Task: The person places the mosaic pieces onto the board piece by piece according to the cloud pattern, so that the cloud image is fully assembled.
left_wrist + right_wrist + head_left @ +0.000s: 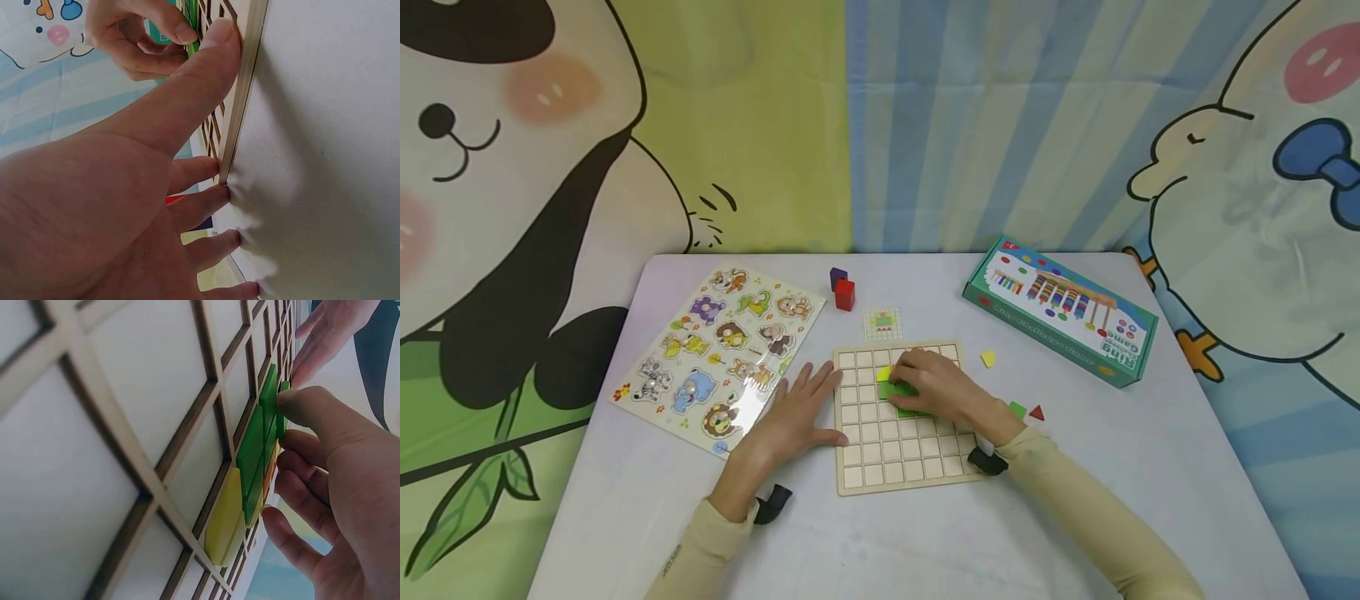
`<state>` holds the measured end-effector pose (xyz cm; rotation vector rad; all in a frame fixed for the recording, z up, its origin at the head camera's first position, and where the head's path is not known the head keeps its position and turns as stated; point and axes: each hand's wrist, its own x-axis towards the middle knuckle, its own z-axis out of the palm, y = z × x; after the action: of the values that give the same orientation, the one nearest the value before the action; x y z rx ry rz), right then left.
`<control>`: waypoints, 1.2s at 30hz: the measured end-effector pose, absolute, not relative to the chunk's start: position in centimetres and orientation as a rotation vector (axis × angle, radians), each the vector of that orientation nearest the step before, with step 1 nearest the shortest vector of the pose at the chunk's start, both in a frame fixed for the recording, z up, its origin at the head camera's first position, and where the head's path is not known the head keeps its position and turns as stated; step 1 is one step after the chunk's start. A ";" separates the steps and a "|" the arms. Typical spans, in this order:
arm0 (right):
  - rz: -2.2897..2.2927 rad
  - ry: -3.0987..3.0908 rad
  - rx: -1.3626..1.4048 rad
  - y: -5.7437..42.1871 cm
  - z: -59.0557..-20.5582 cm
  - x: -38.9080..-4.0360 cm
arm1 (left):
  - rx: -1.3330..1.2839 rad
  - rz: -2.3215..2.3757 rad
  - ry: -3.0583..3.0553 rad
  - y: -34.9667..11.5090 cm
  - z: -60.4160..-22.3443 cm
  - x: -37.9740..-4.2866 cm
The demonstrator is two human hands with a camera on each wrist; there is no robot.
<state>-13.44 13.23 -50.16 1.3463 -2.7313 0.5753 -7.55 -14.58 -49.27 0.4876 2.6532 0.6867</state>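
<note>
Right grip (936,385) pinches green tile (280,424) — long axis unclear — over grid board (872,454).

Place: kids' play corner, prob.; home or kindergarten, cannot tell | Behind tbl (925,537): cloth backdrop (970,133) w/ lg cartoon animals (1225,275) | On tbl, left part: animal puzzle brd (730,335) | Tbl middle: wooden grid brd (891,450) w/ col. pcs (892,390) | Tbl far right: game box (1067,310)
</note>
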 end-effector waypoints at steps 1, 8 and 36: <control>0.577 -2.732 1.346 13.2 -50.1 -13.4 | 0.488 0.688 2.653 -14.6 -49.3 -7.5; 0.549 -2.750 1.339 13.2 -49.9 -13.2 | 0.487 0.685 2.649 -14.5 -49.2 -7.6; 0.562 -2.770 1.096 21.3 -49.6 -12.4 | 0.461 0.680 2.639 -14.4 -49.4 -7.6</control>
<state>-12.41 21.30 -49.56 1.0964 -2.7700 0.5619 -7.56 -14.42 -49.41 0.4608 2.6387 0.6795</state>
